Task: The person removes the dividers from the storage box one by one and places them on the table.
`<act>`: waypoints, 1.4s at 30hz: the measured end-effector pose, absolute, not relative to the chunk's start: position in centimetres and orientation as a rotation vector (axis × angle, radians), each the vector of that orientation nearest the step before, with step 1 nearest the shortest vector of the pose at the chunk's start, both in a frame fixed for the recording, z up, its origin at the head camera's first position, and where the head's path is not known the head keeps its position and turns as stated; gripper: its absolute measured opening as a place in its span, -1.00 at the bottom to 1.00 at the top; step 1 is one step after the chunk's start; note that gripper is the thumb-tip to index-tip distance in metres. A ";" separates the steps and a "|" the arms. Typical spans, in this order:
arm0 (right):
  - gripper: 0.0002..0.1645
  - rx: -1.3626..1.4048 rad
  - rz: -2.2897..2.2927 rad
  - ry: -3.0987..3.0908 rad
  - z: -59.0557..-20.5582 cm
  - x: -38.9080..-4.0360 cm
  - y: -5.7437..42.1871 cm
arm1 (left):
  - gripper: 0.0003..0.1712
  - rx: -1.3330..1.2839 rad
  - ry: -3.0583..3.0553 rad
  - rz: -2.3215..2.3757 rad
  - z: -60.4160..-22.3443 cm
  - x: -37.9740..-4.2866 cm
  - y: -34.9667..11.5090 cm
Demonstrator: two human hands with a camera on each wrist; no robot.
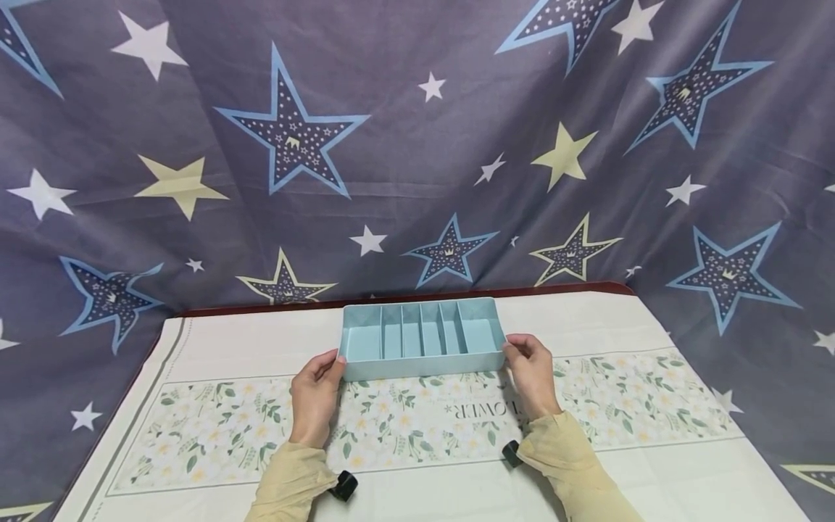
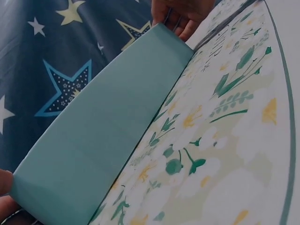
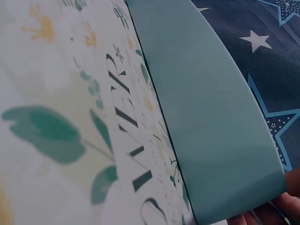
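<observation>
Left hand [image 1: 316,397] and right hand [image 1: 533,373]: each pinching one end of a light-blue, rectangular, six-compartment plastic box [image 1: 424,366]. Box: on white, flower-printed tablecloth [image 1: 222,428], near its far edge. Behind: dark grey-purple, star-printed fabric curtain [image 1: 404,159].

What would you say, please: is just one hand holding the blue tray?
No, the left hand grips one end of the blue tray and the right hand grips the other.

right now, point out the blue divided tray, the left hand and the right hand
Blue divided tray [image 1: 424,367]: head view, on the tray's front wall
Left hand [image 1: 314,400]: head view, on the back of the hand
Right hand [image 1: 535,378]: head view, on the back of the hand
</observation>
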State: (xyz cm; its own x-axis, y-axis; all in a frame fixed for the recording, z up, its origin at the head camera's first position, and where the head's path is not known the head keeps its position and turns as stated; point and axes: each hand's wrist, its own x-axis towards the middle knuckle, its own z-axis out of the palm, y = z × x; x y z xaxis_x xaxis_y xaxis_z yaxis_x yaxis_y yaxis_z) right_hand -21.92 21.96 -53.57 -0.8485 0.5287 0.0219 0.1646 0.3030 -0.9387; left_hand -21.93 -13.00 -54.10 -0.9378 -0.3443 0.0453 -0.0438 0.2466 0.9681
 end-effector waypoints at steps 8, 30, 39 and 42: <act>-0.81 -0.615 1.540 -2.257 -53.7 -21.8 22.0 | -0.59 0.419 -2.238 -1.799 -54.6 -22.3 -13.0; -0.80 -0.626 1.567 -2.273 -53.8 -22.2 22.4 | -0.59 0.388 -2.233 -1.842 -54.4 -22.3 -13.1; -0.79 -0.552 1.613 -2.230 -53.9 -22.1 22.5 | -0.54 0.378 -2.207 -1.873 -53.8 -22.1 -13.0; -0.78 -0.548 1.618 -2.234 -53.8 -22.1 22.5 | -0.54 0.383 -2.224 -1.856 -54.0 -22.1 -13.1</act>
State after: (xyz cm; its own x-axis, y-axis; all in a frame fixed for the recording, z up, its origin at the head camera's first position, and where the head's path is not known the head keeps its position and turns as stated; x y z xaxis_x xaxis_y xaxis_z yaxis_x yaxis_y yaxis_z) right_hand -22.05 22.52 -53.84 -0.8721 0.4877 0.0389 0.1152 0.2819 -0.9525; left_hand -22.15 -13.07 -54.05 -0.9419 -0.3358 0.0011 -0.0589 0.1685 0.9839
